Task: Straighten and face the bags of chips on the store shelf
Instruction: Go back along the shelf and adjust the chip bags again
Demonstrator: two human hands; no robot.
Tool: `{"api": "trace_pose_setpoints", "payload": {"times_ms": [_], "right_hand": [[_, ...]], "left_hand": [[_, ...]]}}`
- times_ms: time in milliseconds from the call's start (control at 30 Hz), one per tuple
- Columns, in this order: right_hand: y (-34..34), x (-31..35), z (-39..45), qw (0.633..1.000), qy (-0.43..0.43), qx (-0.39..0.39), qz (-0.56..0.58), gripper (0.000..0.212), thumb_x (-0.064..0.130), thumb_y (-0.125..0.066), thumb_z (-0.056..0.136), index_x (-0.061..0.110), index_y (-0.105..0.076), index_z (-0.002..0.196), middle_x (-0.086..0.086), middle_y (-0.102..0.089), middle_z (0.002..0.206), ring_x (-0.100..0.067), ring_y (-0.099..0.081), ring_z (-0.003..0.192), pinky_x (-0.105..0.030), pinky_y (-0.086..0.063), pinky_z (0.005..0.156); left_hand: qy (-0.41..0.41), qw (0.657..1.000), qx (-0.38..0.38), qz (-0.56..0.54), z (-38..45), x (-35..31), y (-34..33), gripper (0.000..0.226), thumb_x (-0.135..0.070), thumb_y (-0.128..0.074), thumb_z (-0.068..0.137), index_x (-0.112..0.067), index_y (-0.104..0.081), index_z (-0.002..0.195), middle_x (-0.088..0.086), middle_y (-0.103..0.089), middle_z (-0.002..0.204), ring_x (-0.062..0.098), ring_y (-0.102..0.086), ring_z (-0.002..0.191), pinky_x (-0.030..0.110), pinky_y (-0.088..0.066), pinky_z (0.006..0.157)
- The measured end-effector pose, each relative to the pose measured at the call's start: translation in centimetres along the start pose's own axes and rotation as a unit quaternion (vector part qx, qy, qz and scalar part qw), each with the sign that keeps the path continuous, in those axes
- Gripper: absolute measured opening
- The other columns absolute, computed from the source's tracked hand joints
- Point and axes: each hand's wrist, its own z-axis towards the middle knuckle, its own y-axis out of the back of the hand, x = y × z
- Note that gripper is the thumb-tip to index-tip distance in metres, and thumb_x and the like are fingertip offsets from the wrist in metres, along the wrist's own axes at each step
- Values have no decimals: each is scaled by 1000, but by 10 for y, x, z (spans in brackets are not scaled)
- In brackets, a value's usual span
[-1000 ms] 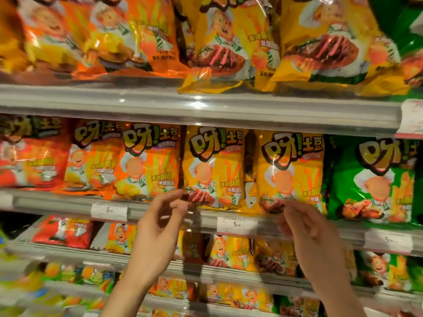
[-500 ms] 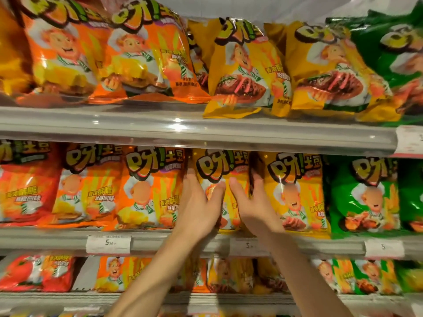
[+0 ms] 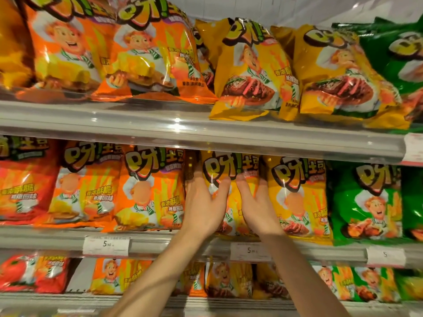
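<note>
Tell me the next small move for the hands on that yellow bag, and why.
Probably ease the yellow bag forward to the shelf edge and square it. Both the left hand and the right hand grip its sides, and it seems to sit slightly behind the orange bag beside it.

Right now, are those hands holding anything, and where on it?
Both hands, left hand and right hand, hold the yellow chip bag on the middle shelf by its two sides.
</note>
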Motion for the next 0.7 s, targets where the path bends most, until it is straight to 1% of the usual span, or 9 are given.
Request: {"api": "trace_pose_setpoints", "payload": {"times_ms": [67,133,233,333,433,500,600,667,700], "right_hand": [[1,0,1,1000,-3,-5,-7,86,74,-42,90,29,-12,158,-5,-32,160,-28,-32,146,-33,-27,98],[1,0,1,1000,-5,-7,-6,87,75,-40,90,30,-10,158,-3,-29,162,-28,-30,147,-36,-28,104],[-1,3,2,1000,-6,-6,-2,85,74,-39,92,30,-7,158,-4,-29,162,-29,-31,146,-38,-28,107],[1,3,2,1000,-8,-9,-6,82,72,-38,93,30,-9,158,-8,-34,159,-32,-37,142,-35,-29,96],[4,1,2,1000,-7,-5,-6,85,74,-39,91,31,-9,158,-6,-32,161,-31,-34,145,-37,-29,102],[4,1,2,1000,-5,-1,-1,87,76,-39,89,31,-9,158,-4,-29,162,-30,-31,146,-37,-28,104],[3,3,2,1000,-3,-1,-2,92,80,-36,86,29,-7,158,-4,-27,163,-29,-29,148,-40,-27,111],[2,4,2,1000,-4,1,-6,91,81,-33,86,32,-6,158,-3,-28,163,-29,-30,147,-41,-26,113],[2,4,1,1000,-3,1,-10,88,79,-32,88,32,-6,158,-4,-28,163,-30,-30,147,-41,-26,113]], "left_hand": [[36,998,23,-37,5,-2,1,76,-55,-59,93,-15,-29,150,9,-56,137,28,-54,127,47,-45,104],[63,995,45,-58,12,-4,4,82,-60,-59,90,-18,-25,153,10,-55,141,30,-54,128,48,-45,106],[81,993,74,-49,16,-12,6,92,-69,-54,80,-18,-26,151,13,-57,137,32,-56,123,49,-48,102],[91,992,84,-8,19,-15,2,89,-67,-52,86,-11,-26,150,20,-59,131,36,-58,119,49,-49,100],[96,990,103,30,19,-11,6,92,-73,-48,87,-8,-26,150,32,-63,122,47,-62,110,53,-54,91],[99,987,116,52,21,-9,11,97,-77,-46,85,-7,-27,149,34,-63,120,49,-64,107,52,-54,86],[113,985,127,36,27,-13,10,87,-74,-49,88,-5,-37,141,26,-66,112,42,-67,98,46,-58,80],[124,984,131,10,29,-14,6,81,-69,-48,93,-6,-35,142,19,-65,110,34,-67,93,41,-58,75],[129,983,129,8,29,-14,4,80,-67,-46,94,-5,-36,143,16,-65,110,29,-67,90,35,-56,69]]}}
